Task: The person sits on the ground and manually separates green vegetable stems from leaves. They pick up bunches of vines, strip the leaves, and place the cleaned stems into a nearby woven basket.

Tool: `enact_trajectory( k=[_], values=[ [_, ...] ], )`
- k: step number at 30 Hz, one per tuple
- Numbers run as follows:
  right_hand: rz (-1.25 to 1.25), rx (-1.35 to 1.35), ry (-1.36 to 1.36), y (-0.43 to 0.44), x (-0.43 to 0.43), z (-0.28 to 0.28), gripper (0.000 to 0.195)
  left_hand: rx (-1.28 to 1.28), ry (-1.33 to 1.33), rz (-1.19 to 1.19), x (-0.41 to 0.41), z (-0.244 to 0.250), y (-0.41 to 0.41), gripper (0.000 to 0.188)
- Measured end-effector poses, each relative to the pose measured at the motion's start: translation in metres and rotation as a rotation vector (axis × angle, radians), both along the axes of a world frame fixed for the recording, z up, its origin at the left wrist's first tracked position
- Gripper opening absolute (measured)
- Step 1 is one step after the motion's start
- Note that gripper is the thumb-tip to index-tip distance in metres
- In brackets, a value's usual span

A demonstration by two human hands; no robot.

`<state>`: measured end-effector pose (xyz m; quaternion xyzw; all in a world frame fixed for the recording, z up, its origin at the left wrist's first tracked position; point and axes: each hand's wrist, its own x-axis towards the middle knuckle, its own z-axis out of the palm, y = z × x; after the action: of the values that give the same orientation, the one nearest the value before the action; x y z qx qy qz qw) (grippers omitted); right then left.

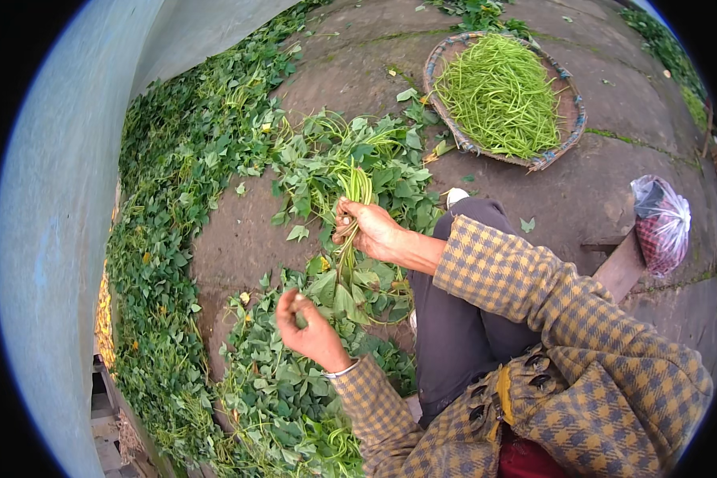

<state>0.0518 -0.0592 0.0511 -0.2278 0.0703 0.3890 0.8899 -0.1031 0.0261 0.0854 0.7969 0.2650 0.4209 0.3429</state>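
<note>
My right hand (367,230) is closed around a bunch of green leaf stalks (356,184). Their cut ends point up and away, and the broad leaves (345,294) hang below the fist. My left hand (310,331) is just below and to the left of those leaves, apart from them. Its fingers are loosely curled, slightly blurred, with a gap to the thumb and nothing visible in it. Under both hands lies a heap of leafy green vines (287,382), and another pile of cut leaves (388,155) lies beyond the bunch.
A round woven basket (573,122) with a blue-bound rim holds a mound of stripped stalks (502,98). A tied clear plastic bag (663,227) rests by a wooden plank (624,269). Vines (155,281) line the left side beside a pale plastic sheet (66,239). The concrete floor (257,230) shows between piles.
</note>
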Motion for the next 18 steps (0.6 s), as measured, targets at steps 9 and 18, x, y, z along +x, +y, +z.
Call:
enact_trajectory(
  k=[9, 18],
  values=[
    [0.052, -0.007, -0.015, 0.000, -0.004, 0.002, 0.019, 0.257, 0.394, -0.237, 0.012, -0.008, -0.009, 0.020],
    [0.076, -0.014, 0.001, -0.001, -0.005, 0.005, 0.017, -0.004, 0.235, -0.276, 0.020, -0.023, -0.009, 0.007]
  ],
)
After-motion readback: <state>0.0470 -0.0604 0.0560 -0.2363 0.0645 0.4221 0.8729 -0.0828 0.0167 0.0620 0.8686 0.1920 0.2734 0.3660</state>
